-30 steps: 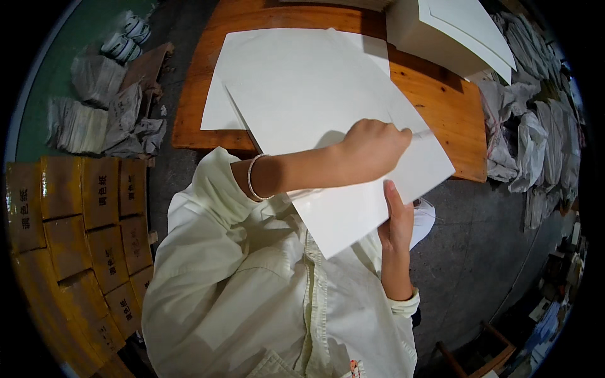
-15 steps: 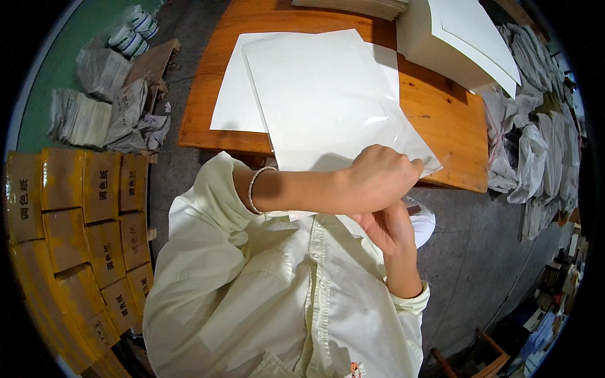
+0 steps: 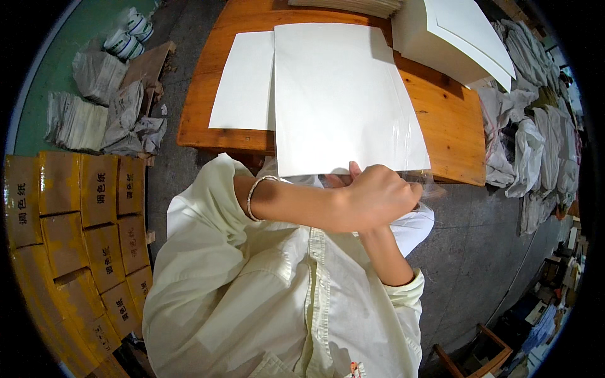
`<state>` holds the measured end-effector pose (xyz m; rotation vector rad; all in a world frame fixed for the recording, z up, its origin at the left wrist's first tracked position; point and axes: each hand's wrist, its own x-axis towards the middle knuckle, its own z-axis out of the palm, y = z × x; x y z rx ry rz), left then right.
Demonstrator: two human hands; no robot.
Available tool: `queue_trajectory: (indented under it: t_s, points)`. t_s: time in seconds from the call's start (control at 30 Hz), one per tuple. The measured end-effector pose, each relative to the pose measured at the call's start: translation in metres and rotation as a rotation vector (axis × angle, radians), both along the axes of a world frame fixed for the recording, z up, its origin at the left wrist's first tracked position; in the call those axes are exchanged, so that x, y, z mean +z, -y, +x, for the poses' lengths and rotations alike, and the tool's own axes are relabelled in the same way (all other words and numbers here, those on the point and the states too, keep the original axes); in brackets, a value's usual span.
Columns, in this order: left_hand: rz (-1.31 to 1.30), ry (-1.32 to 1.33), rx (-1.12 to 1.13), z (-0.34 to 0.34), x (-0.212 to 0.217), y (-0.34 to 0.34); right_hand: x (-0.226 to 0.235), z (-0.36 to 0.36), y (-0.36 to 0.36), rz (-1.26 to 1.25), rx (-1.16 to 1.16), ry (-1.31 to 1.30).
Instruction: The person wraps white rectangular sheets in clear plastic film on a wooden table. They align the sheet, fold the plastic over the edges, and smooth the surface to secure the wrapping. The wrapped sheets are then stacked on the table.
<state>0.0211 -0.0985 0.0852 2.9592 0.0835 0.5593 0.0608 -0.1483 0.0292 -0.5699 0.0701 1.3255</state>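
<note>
A stack of white paper sheets lies partly in a clear plastic bag, its near edge reaching past the table. My left hand, with a bracelet on the wrist, crosses over to the right and is closed in a pinch on the bag's near right corner. Beneath my left wrist, my right hand is mostly hidden. Its thumb tip lies on the near edge of the paper and its fingers show below through the clear film, closed on that edge. Another white sheet lies flat to the left.
The wooden table carries a tall stack of white sheets at the back right. Taped cardboard cartons are piled at left. Plastic-wrapped bundles sit behind them. Grey-white sacks heap up at right.
The bagged paper has turned from a tilt to nearly straight, its near edge now plain to see. My right hand has moved up and left, under my left wrist, to that edge.
</note>
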Motion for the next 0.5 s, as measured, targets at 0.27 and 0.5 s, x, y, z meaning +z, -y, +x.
queue_trajectory:
  t_s: [0.27, 0.5]
  points:
    - [-0.301, 0.297, 0.054, -0.067, -0.009, -0.017, 0.001, 0.019, -0.015, -0.081, 0.176, 0.022]
    - [-1.135, 0.276, 0.931, -0.196, -0.090, -0.020, -0.047, 0.029, 0.051, -0.197, 0.662, 0.280]
